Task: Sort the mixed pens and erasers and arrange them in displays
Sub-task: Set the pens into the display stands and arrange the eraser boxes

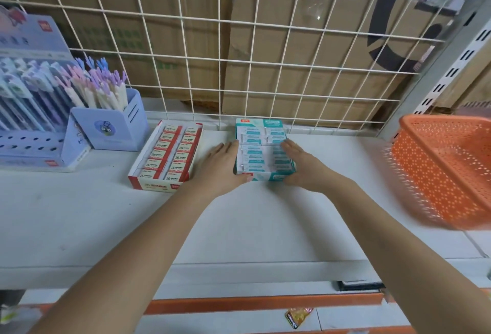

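Against the teal eraser box (256, 154), straight, unclenched fingers (229, 148) press both sides: left hand (221, 165) flat on its left wall, right hand (303, 166) along its right edge. Left of it sits the red eraser box (167, 153), farther left the pen holder (117, 123); right, an orange basket (446, 171).

Eraser and pen displays.
Teal eraser box (261, 147) is being displayed flat at centre, red eraser box (166, 154) near on its left; pastel pens (106, 86) are being stood upright in blue holder (117, 126) beyond.
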